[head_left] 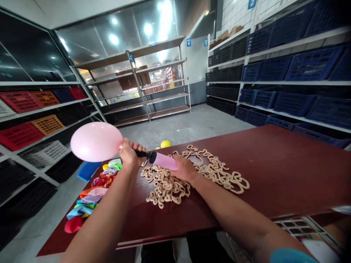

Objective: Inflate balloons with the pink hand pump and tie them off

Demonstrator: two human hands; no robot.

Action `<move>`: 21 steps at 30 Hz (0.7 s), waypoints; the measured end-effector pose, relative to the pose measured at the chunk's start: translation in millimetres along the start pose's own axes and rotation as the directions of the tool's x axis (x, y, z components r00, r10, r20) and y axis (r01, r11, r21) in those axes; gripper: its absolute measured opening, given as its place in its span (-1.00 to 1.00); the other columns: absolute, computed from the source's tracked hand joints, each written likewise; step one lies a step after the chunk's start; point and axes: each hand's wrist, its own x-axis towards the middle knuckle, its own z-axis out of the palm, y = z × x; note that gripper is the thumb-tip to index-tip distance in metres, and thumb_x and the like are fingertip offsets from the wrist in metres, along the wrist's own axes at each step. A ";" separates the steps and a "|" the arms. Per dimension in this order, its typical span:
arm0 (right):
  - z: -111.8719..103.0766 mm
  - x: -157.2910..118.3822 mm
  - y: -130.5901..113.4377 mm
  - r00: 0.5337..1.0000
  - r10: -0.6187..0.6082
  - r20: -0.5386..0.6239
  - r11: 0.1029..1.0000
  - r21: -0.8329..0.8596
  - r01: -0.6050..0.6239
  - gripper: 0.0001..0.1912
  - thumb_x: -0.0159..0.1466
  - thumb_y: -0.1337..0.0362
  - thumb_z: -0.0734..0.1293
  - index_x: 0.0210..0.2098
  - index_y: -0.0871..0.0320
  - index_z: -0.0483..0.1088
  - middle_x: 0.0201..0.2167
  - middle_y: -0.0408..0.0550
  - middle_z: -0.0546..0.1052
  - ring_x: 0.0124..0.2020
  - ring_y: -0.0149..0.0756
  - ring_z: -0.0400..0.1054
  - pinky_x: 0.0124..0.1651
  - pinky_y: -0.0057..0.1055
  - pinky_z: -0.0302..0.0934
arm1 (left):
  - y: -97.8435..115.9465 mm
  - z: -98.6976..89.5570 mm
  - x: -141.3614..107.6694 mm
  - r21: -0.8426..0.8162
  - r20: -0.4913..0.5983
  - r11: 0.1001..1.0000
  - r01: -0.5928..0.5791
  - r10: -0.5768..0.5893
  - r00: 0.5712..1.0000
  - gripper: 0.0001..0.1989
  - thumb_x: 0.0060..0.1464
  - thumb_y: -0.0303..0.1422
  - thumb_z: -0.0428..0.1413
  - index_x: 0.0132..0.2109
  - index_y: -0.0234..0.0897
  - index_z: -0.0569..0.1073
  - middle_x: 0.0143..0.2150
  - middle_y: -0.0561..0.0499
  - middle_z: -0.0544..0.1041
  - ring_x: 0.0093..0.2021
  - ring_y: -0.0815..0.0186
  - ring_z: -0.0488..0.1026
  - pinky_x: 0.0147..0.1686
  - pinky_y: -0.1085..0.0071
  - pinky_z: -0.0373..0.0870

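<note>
Both hands are busy here, held up over the dark red surface point(274, 160). The left hand point(131, 153) has its grip closed around the neck of a pink balloon point(96, 141) and the black front end of a hand pump point(165, 161). And there's the balloon itself, round and swollen, sitting immediately to the left of that grip, its narrow end running right into the thumb and fingers. It's in the air, clear of the surface, lying on its side with the fat end pointing away to the left.

Over to the right hand point(183, 168), and that grip is wrapped firmly round the rear of the pump's pink barrel. So the pump bridges the two hands, sloping down slightly from left to right, with the balloon out beyond the left grip, well apart from the right one.

Below the pump, a tangle of beige curly loops point(167, 184) spreads across the surface, some partly hidden by the right hand and forearm. Down the left edge, a row of limp balloons point(91, 197) in red, blue, green, orange and purple lies near the left forearm. A yellow round thing point(165, 144) peeks up past the far edge.
</note>
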 end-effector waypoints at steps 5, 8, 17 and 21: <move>1.5 1.1 0.8 0.999 -0.015 -0.045 0.999 0.030 0.016 -0.56 0.02 0.14 0.29 -0.12 0.13 0.24 -0.30 -0.02 0.46 -0.31 -0.25 0.34 -0.34 -0.41 0.09 | -6.6 6.2 -7.1 0.007 -0.014 1.000 0.018 -0.018 1.000 -0.65 -0.05 -0.28 -0.02 -0.55 -0.23 -0.10 -0.71 0.18 0.02 -0.74 0.45 0.08 -0.70 0.46 0.12; 3.5 4.4 2.3 0.996 -0.055 -0.066 0.997 0.043 0.058 -0.57 0.03 0.17 0.27 -0.11 0.12 0.22 -0.29 -0.03 0.45 -0.30 -0.27 0.33 -0.33 -0.40 0.10 | 19.9 -1.6 6.4 0.031 -0.009 0.999 -0.028 0.029 1.000 -0.67 -0.07 -0.32 -0.03 -0.55 -0.23 -0.10 -0.71 0.18 0.01 -0.74 0.45 0.08 -0.68 0.45 0.13; 14.0 13.4 16.2 0.996 -0.027 -0.088 0.998 0.051 0.031 -0.62 -0.02 0.24 0.29 -0.19 0.13 0.23 -0.30 -0.04 0.43 -0.29 -0.24 0.31 -0.33 -0.36 0.14 | 99.1 -14.9 36.7 0.079 0.009 0.985 -0.152 0.152 0.988 -0.72 -0.11 -0.43 -0.11 -0.54 -0.26 -0.14 -0.71 0.18 -0.03 -0.72 0.47 0.01 -0.69 0.49 0.09; 16.6 12.7 23.7 0.997 -0.004 -0.075 0.998 0.063 0.008 -0.59 0.00 0.27 0.28 -0.14 0.11 0.21 -0.28 -0.03 0.42 -0.27 -0.22 0.31 -0.32 -0.33 0.15 | 63.5 -16.3 30.1 0.040 -0.043 0.991 -0.128 0.130 0.991 -0.71 -0.06 -0.38 -0.08 -0.54 -0.25 -0.11 -0.69 0.19 -0.03 -0.73 0.50 0.01 -0.67 0.51 0.10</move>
